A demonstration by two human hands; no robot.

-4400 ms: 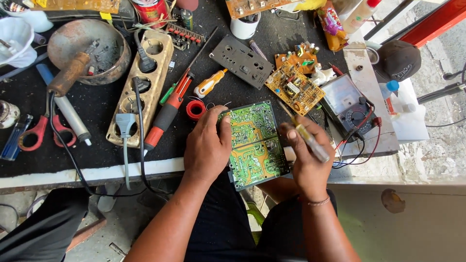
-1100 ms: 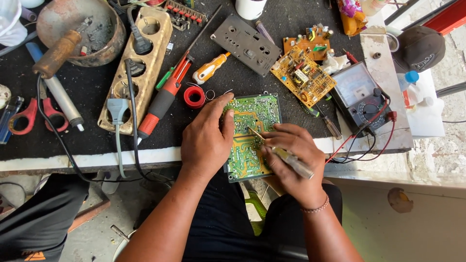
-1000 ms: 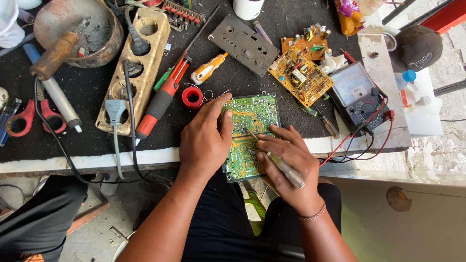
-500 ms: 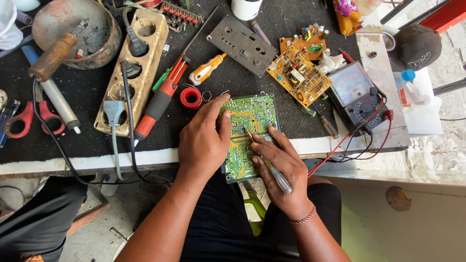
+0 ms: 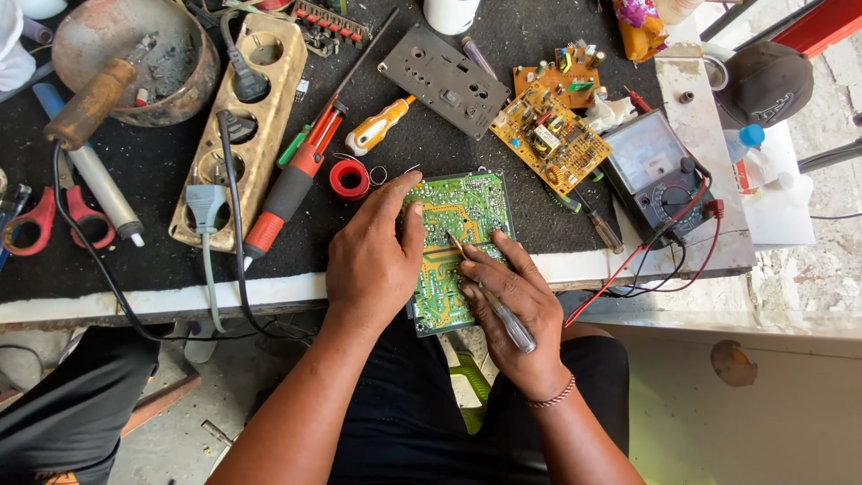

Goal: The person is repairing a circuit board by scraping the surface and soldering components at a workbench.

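— Probing the green circuit board goes best with the tip kept steep and light, I'd judge, so it touches one solder point and doesn't skate across the tracks. Where does the board sit?

— At the near edge of the dark surface, its near end overhanging the person's lap, just right of the red tape roll.

— And the tool?

— A slim screwdriver with a clear handle; its tip rests on the board's middle.

— How is the right hand set?

— Fingers pressed together around the shaft like a pen, heel resting at the board's near right corner, wrist bent inward. That brace should steady the tip.

— The left hand?

— Laid flat on the board's left side, fingers together, thumb on the copper face, pinning it down. Holding firm there should stop the overhang from tipping.

— What lies further out?

— A yellow circuit board and an analogue meter far right, a red-handled screwdriver and a power strip to the left.
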